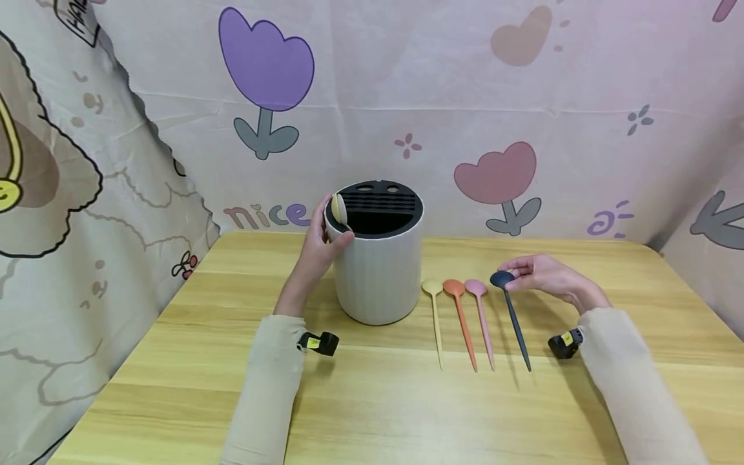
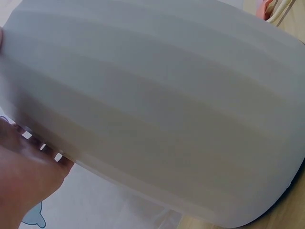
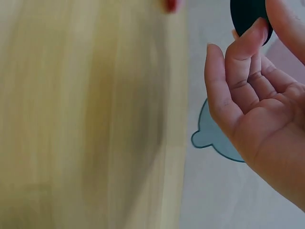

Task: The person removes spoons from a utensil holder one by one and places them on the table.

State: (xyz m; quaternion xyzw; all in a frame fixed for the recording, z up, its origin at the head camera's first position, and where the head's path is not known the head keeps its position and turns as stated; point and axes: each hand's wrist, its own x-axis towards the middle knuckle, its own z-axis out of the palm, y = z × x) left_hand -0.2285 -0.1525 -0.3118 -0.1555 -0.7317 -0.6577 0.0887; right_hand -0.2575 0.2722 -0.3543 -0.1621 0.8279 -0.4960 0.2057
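Note:
In the head view my left hand [image 1: 325, 232] grips the upper left side of a ribbed white utensil holder [image 1: 378, 278], thumb across the front near the rim. One or two spoon heads, pale yellow and whitish [image 1: 339, 210], stick up from the holder's black slotted lid [image 1: 380, 200] beside that hand. The holder's wall [image 2: 157, 109] fills most of the left wrist view. My right hand [image 1: 549, 278] pinches a dark blue spoon [image 1: 514, 316] at its bowl; the handle slants down toward the table. In the right wrist view the spoon's dark bowl [image 3: 250, 16] is between thumb and fingers.
Between the holder and my right hand, a yellow spoon [image 1: 433, 316], an orange spoon [image 1: 462, 323] and a pink spoon [image 1: 482, 316] lie side by side on the wooden table [image 1: 378, 400]. A printed cloth [image 1: 372, 77] hangs behind the table.

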